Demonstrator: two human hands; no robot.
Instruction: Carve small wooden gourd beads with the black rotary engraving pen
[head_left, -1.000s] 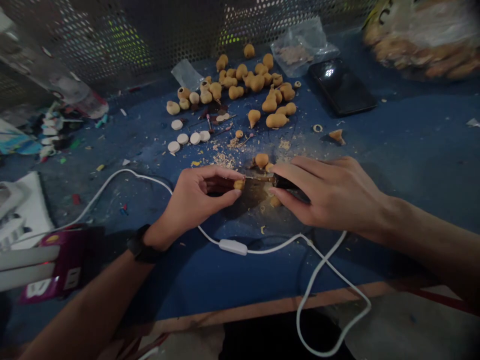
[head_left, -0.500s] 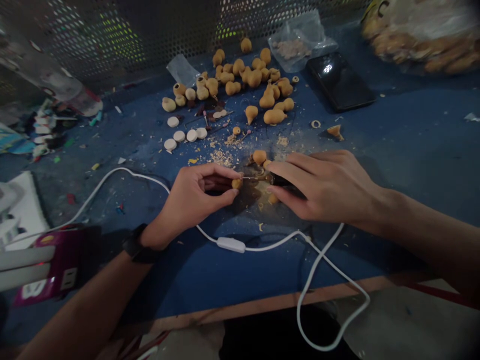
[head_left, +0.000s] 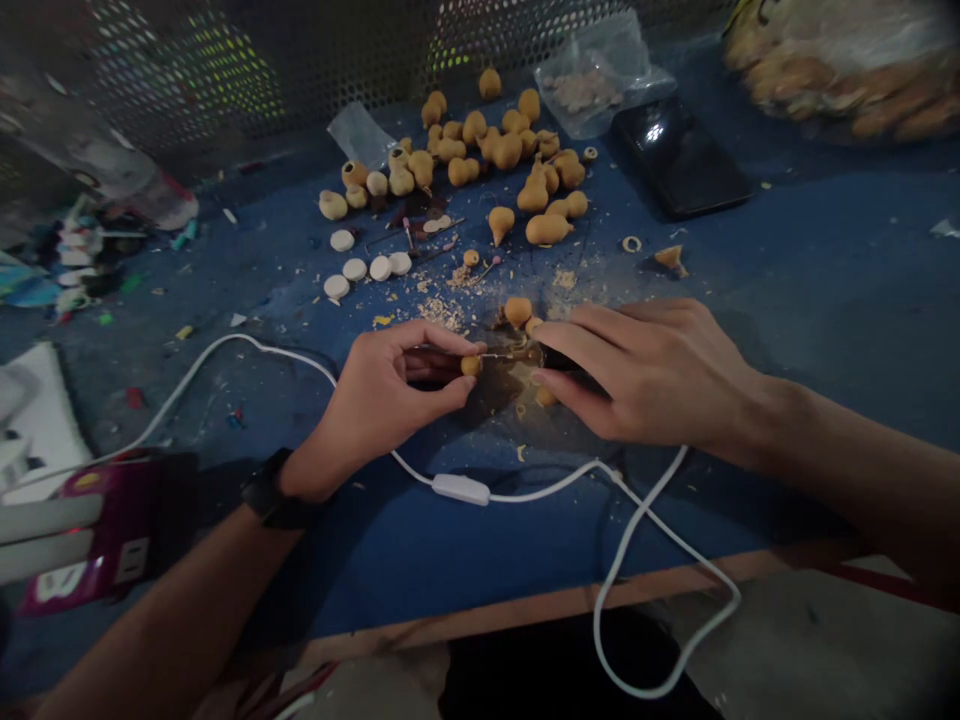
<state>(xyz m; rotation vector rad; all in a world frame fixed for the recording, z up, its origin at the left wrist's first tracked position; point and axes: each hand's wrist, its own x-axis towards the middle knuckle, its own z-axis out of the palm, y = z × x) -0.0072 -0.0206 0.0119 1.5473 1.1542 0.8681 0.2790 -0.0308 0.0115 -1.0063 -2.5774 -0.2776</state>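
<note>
Left hand (head_left: 382, 375) pinches a gourd (head_left: 470, 366); right hand (head_left: 645, 375) grips a dark tool (head_left: 562, 358), seemingly unchanged.

Small handicraft workshop, with a scuffed blue workbench (head_left: 825, 300) underfoot of the work. Small gourds (head_left: 547, 230) at twelve o'clock, pale shavings (head_left: 442, 315) scattered just below them, and a perforated metal screen (head_left: 225, 80) along the bench's far edge at eleven o'clock.

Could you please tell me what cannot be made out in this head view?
Dark object in the right hand: fingers hide most of it.
Small gourd in the left hand: fingertips hide part of it.
Large bag: cut off by the top edge, contents blurred.
Clutter at far left: too blurred to name.
</note>
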